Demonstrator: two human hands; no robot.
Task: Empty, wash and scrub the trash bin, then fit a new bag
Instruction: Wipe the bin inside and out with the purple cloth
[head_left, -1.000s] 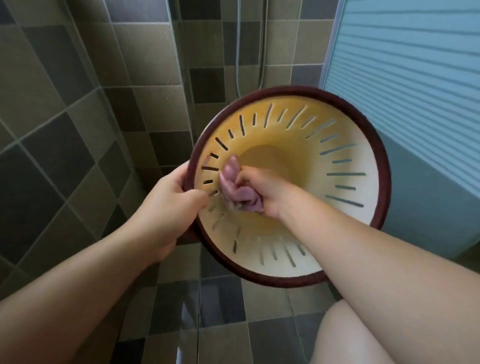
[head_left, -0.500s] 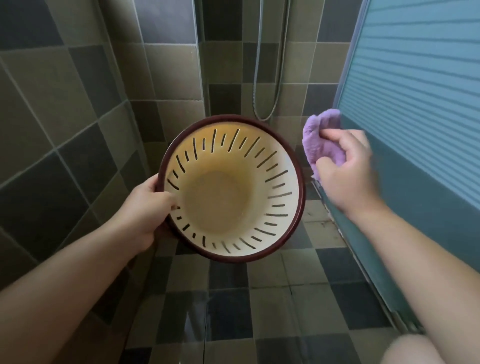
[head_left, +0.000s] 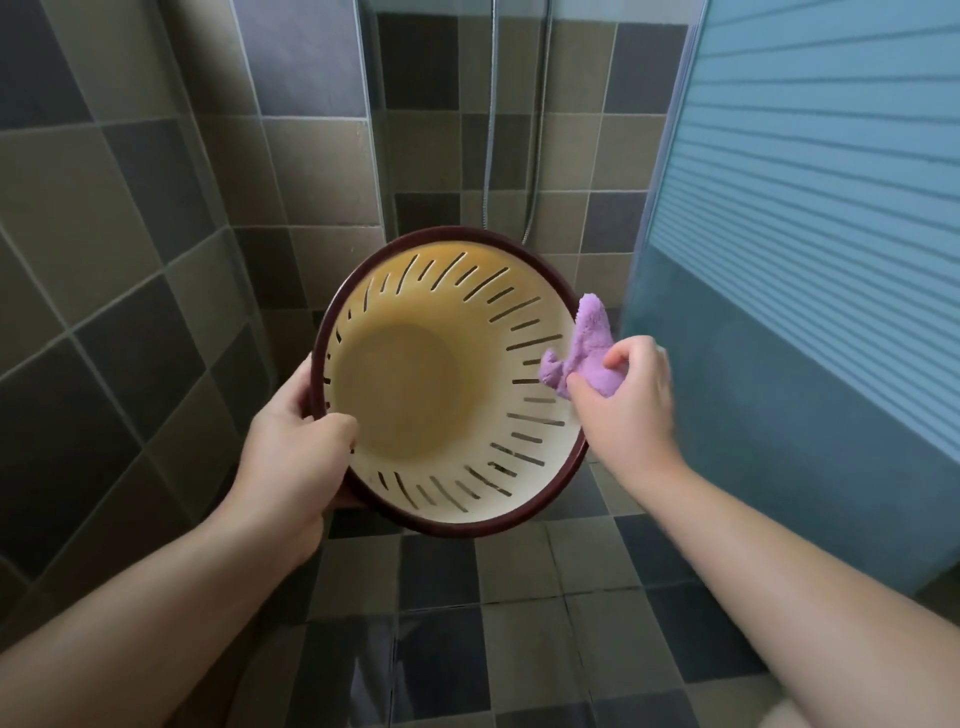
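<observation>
Two forearms enter from the lower edge over the tiled floor (head_left: 519, 597). The left hand (head_left: 291, 457) grips the near-left rim of the bin (head_left: 415, 395), thumb curled over the lip and fingers behind the wall, holding it in the air with the mouth tipped toward the viewer. The bin is cream inside with a dark red rim and slotted walls; nothing lies in it and no bag is fitted. The right hand (head_left: 623, 405) pinches a bunched purple cloth (head_left: 587, 353) between thumb and curled fingers, at the right rim, with the cloth's free end overlapping the inner wall. The step in hand appears to be scrubbing the interior. To do it well, the cloth should probably be pressed flat against the wall and drawn along the slots rather than across them, so that the fibres do not snag; the left hand should turn the bin so that each section comes under the cloth. Beyond the bin stand the tiled wall (head_left: 156, 182), a hanging shower hose (head_left: 488, 156) and, at right, a ribbed blue panel (head_left: 805, 182).
</observation>
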